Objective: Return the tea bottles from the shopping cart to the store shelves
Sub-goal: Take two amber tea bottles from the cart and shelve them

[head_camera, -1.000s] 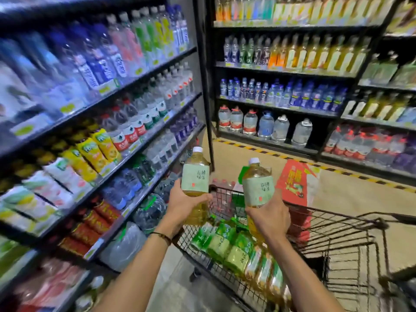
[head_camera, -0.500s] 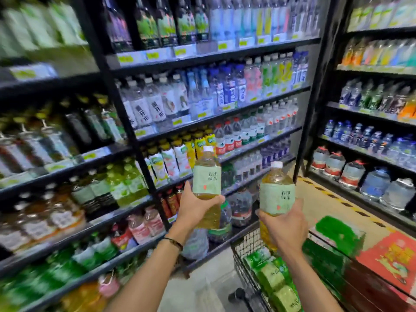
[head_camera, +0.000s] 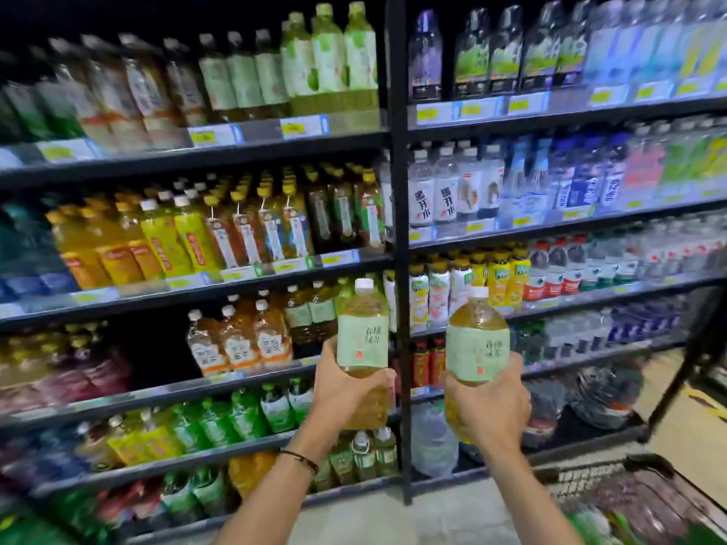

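In the head view, the person's left hand (head_camera: 346,391) is gripping a clear plastic bottle of amber tea with a white cap and pale green label (head_camera: 362,340). The fingers are curling round its lower body, just under the label. The right hand (head_camera: 488,403) is wrapping the lower half of a second, matching tea bottle (head_camera: 477,348) in the same closed grasp. Both bottles are standing upright in the air, close together but apart, on either side of the black upright post (head_camera: 399,269) of the dark metal store shelves (head_camera: 196,391). Both are hanging well short of any shelf. The wire shopping cart (head_camera: 590,477) is showing only at the near right corner, blurred. A dark cord wristband (head_camera: 301,460) is sitting on the left wrist. Each bottle is looking full, so it is probably fairly heavy for a one-handed hold. Its thin walls are likely giving a little under a squeeze, and the glossy label sleeve could be slippery. The low grip seems sound, since it is keeping the weight under control and leaving the cap end free to slide in among neighbouring bottles. A drop would probably dent the bottle rather than break it. A dark gap (head_camera: 157,348) is opening on the shelf to the far left, but blur is making it impossible to tell which row is matching these labels.
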Tool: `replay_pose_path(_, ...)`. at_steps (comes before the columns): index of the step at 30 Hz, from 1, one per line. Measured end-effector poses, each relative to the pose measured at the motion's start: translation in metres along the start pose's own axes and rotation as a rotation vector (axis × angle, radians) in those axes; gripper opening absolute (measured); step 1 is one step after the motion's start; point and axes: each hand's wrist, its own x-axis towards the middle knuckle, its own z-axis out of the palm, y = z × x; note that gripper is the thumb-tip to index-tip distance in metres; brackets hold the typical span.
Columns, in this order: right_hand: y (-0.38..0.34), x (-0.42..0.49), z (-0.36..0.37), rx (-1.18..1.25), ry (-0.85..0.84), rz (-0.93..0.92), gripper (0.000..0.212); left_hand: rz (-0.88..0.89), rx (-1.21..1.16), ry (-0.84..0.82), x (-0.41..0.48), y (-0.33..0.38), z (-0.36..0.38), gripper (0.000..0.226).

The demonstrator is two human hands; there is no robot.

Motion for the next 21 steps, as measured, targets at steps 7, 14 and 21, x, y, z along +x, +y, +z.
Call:
replay_pose_path(7,-0.045,-0.060,0.103,0.045,-0.090,-0.050,0.071,-0.038,0.026,0.037,0.030,-0.036,-0.106,0.090)
replay_pose_path(14,-0.060,-0.085,0.179,-0.019,-0.216,-0.027,0.072,-0.076,0.032,0.064,0.070,-0.063,-0.168,0.116)
replay_pose_path(21,-0.050,-0.062,0.238,-0.102,-0.280,-0.037,0.071,-0.140,0.022,0.097,0.108,-0.096,-0.174,0.102)
